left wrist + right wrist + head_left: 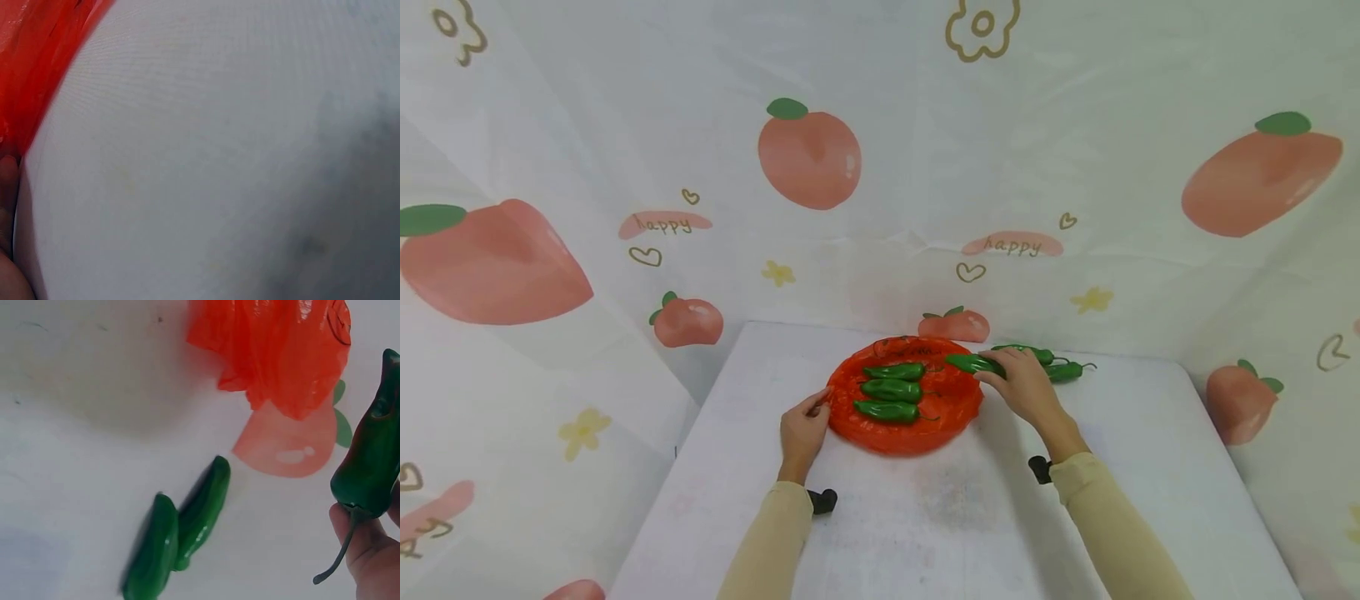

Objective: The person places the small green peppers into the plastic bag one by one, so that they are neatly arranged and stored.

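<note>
A round tray lined with a red plastic bag sits on the white table. Three green chili peppers lie side by side in it, stems pointing right. At the tray's left edge, my left hand pinches the red plastic; few of its fingers show in the left wrist view. My right hand holds another green pepper near its stem end, its tip over the tray's right rim. Two more green peppers lie together on the table, partly behind the right hand in the head view.
The white table meets a white cloth wall printed with fruit and flowers, just behind the tray. More of this cloth hangs at both sides. Crinkled red plastic bunches up along the tray's edge.
</note>
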### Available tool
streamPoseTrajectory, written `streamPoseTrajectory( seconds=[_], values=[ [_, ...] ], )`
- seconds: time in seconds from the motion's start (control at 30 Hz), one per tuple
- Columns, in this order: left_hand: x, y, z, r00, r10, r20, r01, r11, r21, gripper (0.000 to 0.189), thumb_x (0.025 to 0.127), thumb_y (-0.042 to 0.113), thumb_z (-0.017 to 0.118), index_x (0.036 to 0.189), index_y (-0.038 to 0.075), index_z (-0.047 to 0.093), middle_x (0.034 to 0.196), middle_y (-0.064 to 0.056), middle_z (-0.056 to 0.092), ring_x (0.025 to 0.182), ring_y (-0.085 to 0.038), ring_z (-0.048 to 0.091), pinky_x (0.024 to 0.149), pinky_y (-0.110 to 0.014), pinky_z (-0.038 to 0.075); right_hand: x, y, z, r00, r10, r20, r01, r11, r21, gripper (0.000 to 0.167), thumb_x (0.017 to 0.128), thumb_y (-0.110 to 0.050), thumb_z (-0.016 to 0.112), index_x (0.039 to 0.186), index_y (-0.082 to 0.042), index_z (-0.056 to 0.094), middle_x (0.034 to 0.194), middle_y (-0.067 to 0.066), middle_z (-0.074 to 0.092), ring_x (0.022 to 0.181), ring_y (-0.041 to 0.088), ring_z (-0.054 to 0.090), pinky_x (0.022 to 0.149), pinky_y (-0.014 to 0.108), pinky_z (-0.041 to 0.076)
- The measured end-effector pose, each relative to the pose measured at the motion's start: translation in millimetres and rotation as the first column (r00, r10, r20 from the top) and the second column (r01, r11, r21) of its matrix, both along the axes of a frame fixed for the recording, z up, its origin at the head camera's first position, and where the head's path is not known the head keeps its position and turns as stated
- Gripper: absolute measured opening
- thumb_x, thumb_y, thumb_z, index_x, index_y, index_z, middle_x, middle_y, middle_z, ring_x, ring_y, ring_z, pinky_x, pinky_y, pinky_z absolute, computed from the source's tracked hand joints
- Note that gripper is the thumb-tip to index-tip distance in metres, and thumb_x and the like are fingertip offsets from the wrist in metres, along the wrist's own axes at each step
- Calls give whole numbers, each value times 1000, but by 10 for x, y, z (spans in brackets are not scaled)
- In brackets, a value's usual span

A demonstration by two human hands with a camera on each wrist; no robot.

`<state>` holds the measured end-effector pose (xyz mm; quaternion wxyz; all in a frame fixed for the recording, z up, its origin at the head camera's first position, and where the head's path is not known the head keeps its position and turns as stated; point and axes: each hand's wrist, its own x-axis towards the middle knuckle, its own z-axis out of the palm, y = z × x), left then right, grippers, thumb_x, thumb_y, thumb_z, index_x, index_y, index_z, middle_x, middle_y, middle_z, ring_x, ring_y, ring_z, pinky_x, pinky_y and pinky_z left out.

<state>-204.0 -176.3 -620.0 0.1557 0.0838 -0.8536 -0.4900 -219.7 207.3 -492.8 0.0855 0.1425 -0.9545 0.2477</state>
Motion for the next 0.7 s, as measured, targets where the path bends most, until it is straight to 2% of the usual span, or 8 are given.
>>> streamPoseTrajectory(
  seconds=[0.2,0.43,0.53,0.7],
  values=[
    [10,-2,11,1000,5,8,-5,1000,12,29,92,16,66,118,21,79,101,-4,81,78,-12,66,64,-16,49,-75,-44,48,998,42,-37,-41,999,9,46,86,-30,79,127,-8,72,118,16,72,113,41,59,102,56,48],
    [-1,-6,9,1000,3,3,-4,1000,18,30,92,16,65,118,21,79,102,-4,81,78,-12,65,64,-17,49,-159,-89,47,996,54,-66,-53,998,17,47,82,-29,83,124,-10,74,114,15,74,105,38,63,95,54,49],
    [-14,-11,-17,1000,1,15,-1,1000,23,30,93,17,64,118,23,79,102,-3,81,78,-12,65,64,-17,49,-190,-121,50,998,65,-18,-66,998,-21,47,83,-28,83,126,-11,73,118,15,73,108,36,64,100,54,49],
    [-15,-9,-59,999,-1,35,0,999,33,30,93,18,64,118,25,79,101,-2,81,78,-13,64,65,-17,49,-230,-191,60,992,72,106,-62,994,-88,51,85,-28,81,132,-10,69,137,17,66,128,40,58,108,58,47]
  ],
)
